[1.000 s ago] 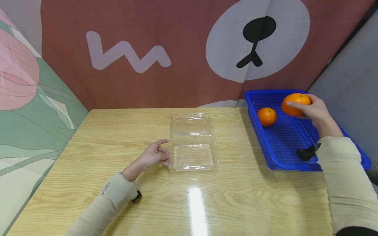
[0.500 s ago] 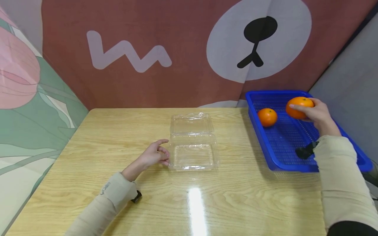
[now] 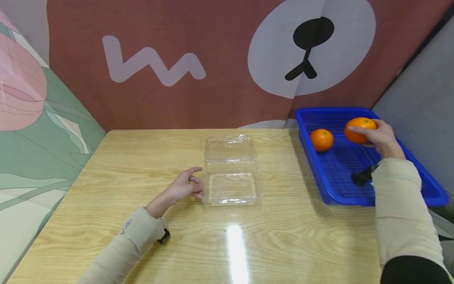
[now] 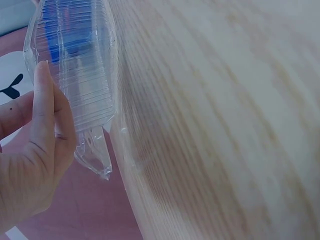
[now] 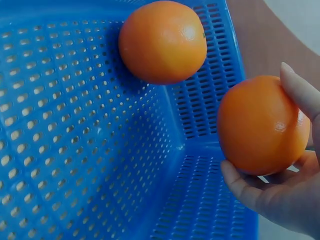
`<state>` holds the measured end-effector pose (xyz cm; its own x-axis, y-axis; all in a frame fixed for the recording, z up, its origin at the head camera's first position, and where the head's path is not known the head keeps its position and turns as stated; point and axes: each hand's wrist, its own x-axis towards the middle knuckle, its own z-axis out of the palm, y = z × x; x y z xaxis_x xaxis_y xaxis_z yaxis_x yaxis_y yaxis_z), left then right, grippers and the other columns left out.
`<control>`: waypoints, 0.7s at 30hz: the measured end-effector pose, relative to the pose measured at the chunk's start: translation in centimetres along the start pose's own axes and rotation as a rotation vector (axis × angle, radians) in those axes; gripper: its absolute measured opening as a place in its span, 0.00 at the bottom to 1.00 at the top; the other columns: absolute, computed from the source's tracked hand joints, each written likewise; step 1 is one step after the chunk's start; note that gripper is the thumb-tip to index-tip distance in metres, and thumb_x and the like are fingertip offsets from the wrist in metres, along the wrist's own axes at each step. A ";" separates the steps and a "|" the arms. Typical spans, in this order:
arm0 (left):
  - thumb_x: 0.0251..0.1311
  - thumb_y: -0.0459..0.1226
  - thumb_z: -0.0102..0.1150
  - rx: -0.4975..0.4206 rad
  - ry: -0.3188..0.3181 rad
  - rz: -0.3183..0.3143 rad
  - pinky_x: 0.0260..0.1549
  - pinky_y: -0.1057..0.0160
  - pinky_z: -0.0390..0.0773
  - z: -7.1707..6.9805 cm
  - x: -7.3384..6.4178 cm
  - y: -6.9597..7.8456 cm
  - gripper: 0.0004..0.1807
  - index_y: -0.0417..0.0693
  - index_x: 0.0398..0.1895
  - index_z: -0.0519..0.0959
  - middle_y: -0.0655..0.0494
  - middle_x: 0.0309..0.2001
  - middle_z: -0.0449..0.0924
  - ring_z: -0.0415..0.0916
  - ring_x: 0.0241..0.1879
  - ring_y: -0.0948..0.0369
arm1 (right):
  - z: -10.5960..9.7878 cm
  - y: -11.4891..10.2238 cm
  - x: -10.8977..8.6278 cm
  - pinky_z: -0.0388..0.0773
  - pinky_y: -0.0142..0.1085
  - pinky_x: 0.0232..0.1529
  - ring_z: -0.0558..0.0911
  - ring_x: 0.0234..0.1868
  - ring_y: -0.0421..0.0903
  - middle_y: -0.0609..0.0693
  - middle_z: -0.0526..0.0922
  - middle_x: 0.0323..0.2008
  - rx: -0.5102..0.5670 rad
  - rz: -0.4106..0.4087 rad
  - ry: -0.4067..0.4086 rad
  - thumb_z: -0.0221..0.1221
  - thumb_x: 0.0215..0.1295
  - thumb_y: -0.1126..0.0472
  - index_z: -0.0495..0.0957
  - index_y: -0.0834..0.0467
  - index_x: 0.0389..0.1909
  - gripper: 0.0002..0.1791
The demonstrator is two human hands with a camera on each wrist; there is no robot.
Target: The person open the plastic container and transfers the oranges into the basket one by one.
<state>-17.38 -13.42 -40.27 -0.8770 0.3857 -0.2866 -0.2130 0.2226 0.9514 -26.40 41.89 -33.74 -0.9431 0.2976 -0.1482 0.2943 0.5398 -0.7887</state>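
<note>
In the blue basket (image 3: 312, 173) my right hand (image 3: 386, 138) grips an orange (image 3: 359, 132), thumb on one side and fingers round the other. The right wrist view shows this held orange (image 5: 262, 125) above the basket's corner. A second orange (image 3: 321, 140) lies by the basket's left wall. A clear plastic clamshell box (image 3: 232, 189) stands on the table with its lid (image 3: 230, 150) folded back. My left hand (image 3: 186, 184) is at the box's left side, fingers loosely bent. In the left wrist view a fingertip (image 4: 42, 70) touches the clear wall.
The wooden table (image 3: 142, 150) runs up to a brown cloth (image 3: 159, 106) with a printed bear face. On the right, the basket stands close to a grey panel (image 3: 425, 98). A leafy printed cloth (image 3: 42, 157) borders the left side.
My right hand and its orange have shifted slightly to the right and lower in the head view, and the right forearm has swung left. The left hand and the box have stayed put.
</note>
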 end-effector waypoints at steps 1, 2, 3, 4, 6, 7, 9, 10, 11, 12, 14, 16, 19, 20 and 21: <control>0.59 0.19 0.46 -0.001 -0.001 0.000 0.32 0.62 0.84 0.0 0.0 0.0 0.35 0.32 0.68 0.46 0.34 0.40 0.70 0.77 0.29 0.54 | 0.0 0.4 0.4 0.80 0.43 0.45 0.65 0.47 0.54 0.58 0.60 0.50 0.007 0.003 0.000 0.59 0.49 0.34 0.41 0.67 0.69 0.60; 0.59 0.19 0.46 -0.001 -0.002 0.002 0.32 0.62 0.84 -0.1 0.0 0.0 0.35 0.32 0.68 0.46 0.33 0.40 0.70 0.77 0.29 0.55 | 0.0 0.8 1.0 0.78 0.48 0.48 0.65 0.47 0.54 0.59 0.60 0.51 0.024 0.007 -0.002 0.60 0.49 0.35 0.42 0.67 0.69 0.60; 0.59 0.19 0.46 -0.002 -0.003 0.002 0.32 0.62 0.84 -0.1 0.0 0.1 0.35 0.32 0.68 0.46 0.33 0.40 0.70 0.77 0.29 0.55 | 0.0 1.7 1.9 0.77 0.51 0.48 0.67 0.46 0.53 0.57 0.62 0.50 0.033 0.025 0.013 0.61 0.48 0.35 0.44 0.65 0.70 0.59; 0.59 0.19 0.46 -0.002 -0.005 0.002 0.32 0.62 0.84 -0.1 -0.1 0.1 0.35 0.32 0.68 0.46 0.33 0.40 0.70 0.77 0.29 0.56 | -0.1 2.6 2.9 0.78 0.52 0.46 0.68 0.44 0.50 0.55 0.63 0.49 0.033 0.039 0.026 0.62 0.47 0.35 0.46 0.63 0.70 0.58; 0.59 0.19 0.46 -0.001 -0.007 0.001 0.32 0.62 0.84 -0.1 -0.1 0.1 0.35 0.32 0.68 0.46 0.33 0.41 0.70 0.77 0.28 0.56 | -0.3 4.9 5.2 0.80 0.53 0.39 0.69 0.44 0.50 0.55 0.64 0.50 0.049 0.056 0.027 0.64 0.45 0.35 0.47 0.61 0.70 0.58; 0.59 0.19 0.46 -0.002 -0.006 0.001 0.32 0.62 0.84 -0.1 -0.1 0.1 0.35 0.32 0.68 0.46 0.33 0.41 0.70 0.77 0.28 0.57 | -0.3 6.1 6.4 0.82 0.49 0.31 0.69 0.43 0.49 0.54 0.64 0.51 0.050 0.064 0.036 0.64 0.43 0.34 0.48 0.59 0.70 0.59; 0.59 0.19 0.46 -0.003 -0.003 -0.002 0.32 0.62 0.84 -0.1 -0.1 0.1 0.35 0.33 0.68 0.46 0.33 0.41 0.70 0.77 0.28 0.57 | -0.3 8.6 8.9 0.80 0.40 0.19 0.69 0.44 0.49 0.54 0.64 0.52 0.045 0.075 0.056 0.65 0.40 0.32 0.48 0.55 0.71 0.60; 0.59 0.19 0.46 -0.004 -0.002 -0.003 0.32 0.61 0.84 -0.1 -0.1 0.1 0.35 0.33 0.68 0.46 0.33 0.41 0.70 0.77 0.28 0.57 | -0.2 9.5 9.8 0.79 0.37 0.18 0.68 0.46 0.52 0.56 0.62 0.54 0.040 0.062 0.054 0.64 0.39 0.31 0.46 0.56 0.71 0.62; 0.59 0.19 0.47 -0.004 -0.001 -0.003 0.32 0.61 0.84 -0.1 -0.1 0.2 0.35 0.33 0.68 0.46 0.33 0.41 0.70 0.78 0.28 0.56 | 0.0 10.4 10.7 0.78 0.35 0.17 0.66 0.48 0.55 0.59 0.60 0.55 0.039 0.051 0.058 0.64 0.39 0.31 0.45 0.56 0.71 0.63; 0.58 0.19 0.46 -0.005 0.001 -0.003 0.33 0.61 0.84 -0.1 -0.1 0.2 0.35 0.33 0.68 0.46 0.33 0.41 0.70 0.78 0.29 0.56 | 0.2 11.3 11.5 0.76 0.32 0.15 0.66 0.49 0.55 0.58 0.59 0.55 0.018 0.048 0.081 0.63 0.39 0.30 0.44 0.56 0.72 0.64; 0.58 0.19 0.46 -0.008 0.002 -0.002 0.33 0.61 0.84 0.0 -0.1 0.2 0.35 0.33 0.68 0.46 0.32 0.41 0.70 0.78 0.29 0.55 | 0.6 12.3 12.4 0.80 0.34 0.22 0.66 0.51 0.57 0.61 0.58 0.57 -0.015 0.019 0.096 0.61 0.39 0.28 0.43 0.57 0.72 0.65; 0.58 0.19 0.46 -0.009 0.000 -0.001 0.33 0.61 0.84 0.0 -0.1 0.2 0.36 0.33 0.68 0.46 0.32 0.41 0.70 0.78 0.29 0.55 | 0.9 12.7 12.5 0.82 0.41 0.28 0.65 0.51 0.59 0.63 0.57 0.58 -0.044 0.003 0.103 0.60 0.39 0.28 0.42 0.59 0.71 0.66; 0.58 0.18 0.46 -0.013 0.003 -0.005 0.32 0.61 0.84 0.0 -0.1 0.2 0.36 0.32 0.68 0.46 0.33 0.40 0.70 0.78 0.28 0.56 | 1.3 12.0 11.6 0.82 0.42 0.27 0.65 0.52 0.62 0.66 0.56 0.60 -0.060 -0.013 0.086 0.60 0.41 0.28 0.39 0.64 0.71 0.66; 0.58 0.18 0.46 -0.012 0.003 -0.006 0.32 0.61 0.84 -0.1 0.0 0.2 0.36 0.32 0.68 0.46 0.33 0.40 0.70 0.78 0.28 0.56 | 1.4 11.6 11.0 0.81 0.38 0.24 0.65 0.52 0.62 0.68 0.55 0.61 -0.060 -0.011 0.076 0.60 0.41 0.28 0.39 0.65 0.70 0.67; 0.58 0.18 0.46 -0.011 0.003 -0.007 0.32 0.61 0.84 -0.1 0.0 0.2 0.36 0.32 0.68 0.46 0.34 0.40 0.70 0.78 0.28 0.56 | 1.4 10.9 10.4 0.80 0.36 0.21 0.64 0.52 0.62 0.69 0.54 0.61 -0.053 -0.003 0.059 0.61 0.41 0.29 0.38 0.65 0.70 0.67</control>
<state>-17.42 -13.46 -40.09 -0.8769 0.3812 -0.2927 -0.2237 0.2154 0.9506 -33.17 49.74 -44.74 -0.9337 0.3410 -0.1093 0.3008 0.5812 -0.7562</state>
